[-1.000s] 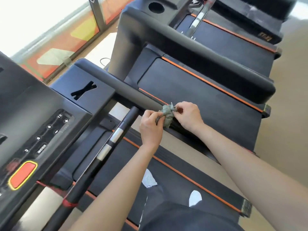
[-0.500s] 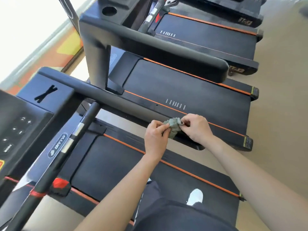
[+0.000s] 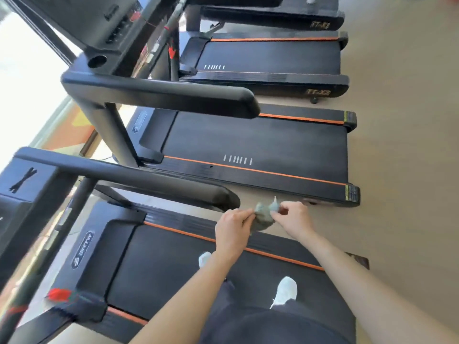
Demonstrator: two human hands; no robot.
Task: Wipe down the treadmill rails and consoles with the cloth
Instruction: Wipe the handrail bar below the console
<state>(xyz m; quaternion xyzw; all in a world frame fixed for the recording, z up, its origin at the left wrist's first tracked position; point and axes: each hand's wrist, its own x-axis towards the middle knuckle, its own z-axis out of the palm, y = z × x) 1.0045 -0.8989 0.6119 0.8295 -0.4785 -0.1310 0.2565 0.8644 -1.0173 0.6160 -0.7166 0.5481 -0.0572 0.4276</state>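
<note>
A small grey-green cloth (image 3: 264,216) is bunched between my two hands, just past the rounded end of the nearest black handrail (image 3: 159,181). My left hand (image 3: 232,230) pinches its left side and my right hand (image 3: 293,219) pinches its right side. The cloth hangs in the air and is not touching the rail. The console (image 3: 24,192) of this treadmill lies at the left edge, blurred. I stand on its black belt (image 3: 161,264).
A second treadmill's handrail (image 3: 159,95) and belt (image 3: 260,147) lie beyond, with a third treadmill (image 3: 270,60) further back. A black upright bar (image 3: 49,247) with red tape runs down the lower left. Beige floor (image 3: 402,157) opens to the right. White shoes (image 3: 285,290) show below.
The view has swung up and right, bringing more treadmills into sight. Both hands, still holding the cloth, have come off the rail and now sit beyond its end.
</note>
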